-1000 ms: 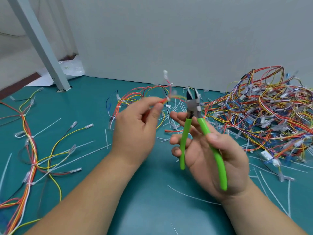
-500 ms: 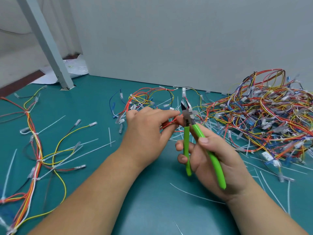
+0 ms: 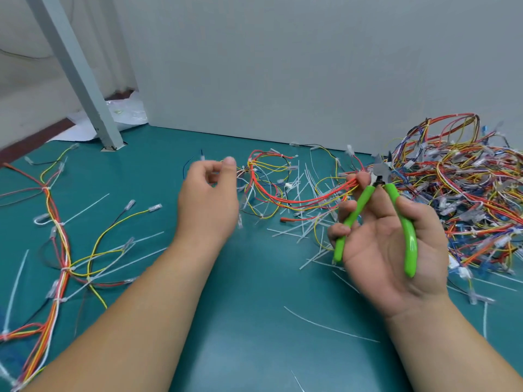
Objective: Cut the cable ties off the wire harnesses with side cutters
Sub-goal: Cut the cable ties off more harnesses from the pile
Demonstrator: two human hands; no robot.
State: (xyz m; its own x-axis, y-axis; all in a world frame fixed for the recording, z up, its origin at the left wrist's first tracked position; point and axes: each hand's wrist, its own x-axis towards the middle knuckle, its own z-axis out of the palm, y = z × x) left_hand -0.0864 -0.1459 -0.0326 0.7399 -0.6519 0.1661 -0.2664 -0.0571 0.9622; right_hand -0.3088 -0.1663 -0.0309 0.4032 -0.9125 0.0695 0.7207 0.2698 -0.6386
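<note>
Teal, smooth worktop (image 3: 254, 321) meets a plain grey wall (image 3: 311, 66), with thin white cut ties (image 3: 300, 190) strewn across it. Beside a tangled pile (image 3: 467, 188), the right hand (image 3: 387, 250) grips glossy green-handled side cutters (image 3: 409, 241), its fingertips pinching a red-and-yellow wire harness (image 3: 283, 198). The left hand (image 3: 209, 202) hovers curled; too blurred to tell if it pinches anything.

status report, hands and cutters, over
Left hand up, fingers curled, contents blurred. Right hand grips side cutters, handles spread, also pinches harness. Cut ties litter mat.
</note>
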